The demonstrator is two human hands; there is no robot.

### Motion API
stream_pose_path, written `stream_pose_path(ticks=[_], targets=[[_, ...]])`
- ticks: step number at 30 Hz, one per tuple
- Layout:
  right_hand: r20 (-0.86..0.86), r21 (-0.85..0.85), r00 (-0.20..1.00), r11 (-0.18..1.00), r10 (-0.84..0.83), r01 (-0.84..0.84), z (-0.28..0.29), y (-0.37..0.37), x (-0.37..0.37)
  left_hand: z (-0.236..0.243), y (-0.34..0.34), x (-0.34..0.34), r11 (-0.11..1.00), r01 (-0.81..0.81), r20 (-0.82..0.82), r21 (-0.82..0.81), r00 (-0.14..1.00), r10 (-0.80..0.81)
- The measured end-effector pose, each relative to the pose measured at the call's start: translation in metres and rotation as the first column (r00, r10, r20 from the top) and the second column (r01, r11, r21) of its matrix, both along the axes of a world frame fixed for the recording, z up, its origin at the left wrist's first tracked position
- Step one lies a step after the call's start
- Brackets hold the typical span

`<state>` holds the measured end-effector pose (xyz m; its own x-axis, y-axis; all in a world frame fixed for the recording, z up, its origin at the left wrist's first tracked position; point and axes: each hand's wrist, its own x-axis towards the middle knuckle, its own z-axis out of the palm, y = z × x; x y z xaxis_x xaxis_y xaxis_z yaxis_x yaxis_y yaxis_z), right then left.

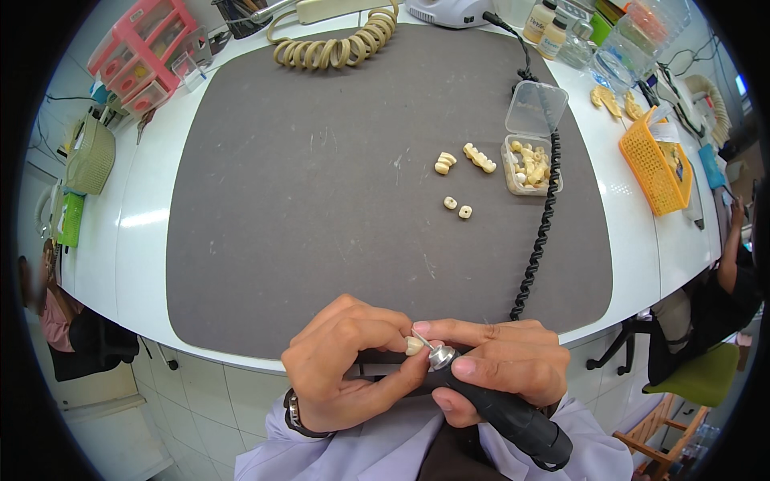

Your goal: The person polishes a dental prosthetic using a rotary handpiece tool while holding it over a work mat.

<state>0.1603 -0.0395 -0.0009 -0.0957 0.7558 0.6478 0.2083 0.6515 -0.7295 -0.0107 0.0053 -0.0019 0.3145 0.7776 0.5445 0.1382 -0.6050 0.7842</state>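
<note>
Close to my body, past the table's front edge, my left hand [345,361] pinches a small cream dental crown [414,345] between thumb and fingers. My right hand [505,365] is wrapped round a black rotary handpiece [513,421] with a silver collar. Its thin bur points up and left, right beside the crown; whether the two touch I cannot tell. On the grey mat [321,208] lie two single crowns [457,208], a short joined piece [445,163] and a longer dental bridge [480,158]. An open clear box [532,166] beside them holds several more tooth pieces.
The handpiece's black coiled cord [543,232] runs down the mat's right side. A beige coiled hose [337,50] lies at the back. Pink drawers [144,52] stand far left, an orange basket [658,164] and bottles [552,36] to the right. People sit on both sides.
</note>
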Motion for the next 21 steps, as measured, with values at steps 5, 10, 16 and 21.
stream_pose_path(ticks=[5, 10, 16, 21], targets=[[-0.013, -0.007, 1.0, 1.0, 0.008, -0.008, -0.0009, -0.0005, 0.0001, 0.0004, -0.0007, 0.0, 1.0, -0.012, -0.007, -0.005, 1.0, 0.012], [-0.027, -0.03, 0.999, 0.999, 0.029, -0.03, -0.0027, -0.0008, 0.002, 0.003, -0.001, 0.0008, 1.0, -0.006, 0.003, -0.024, 1.0, 0.006], [-0.001, -0.038, 0.999, 0.999, 0.038, -0.038, -0.0004, -0.0011, 0.0032, 0.0035, -0.002, 0.0001, 0.999, -0.018, -0.002, -0.042, 1.0, 0.018], [-0.009, -0.045, 0.999, 0.998, 0.047, -0.047, 0.0003, -0.0008, 0.0037, 0.0046, -0.0024, 0.0001, 0.998, -0.018, -0.016, -0.058, 1.0, 0.017]])
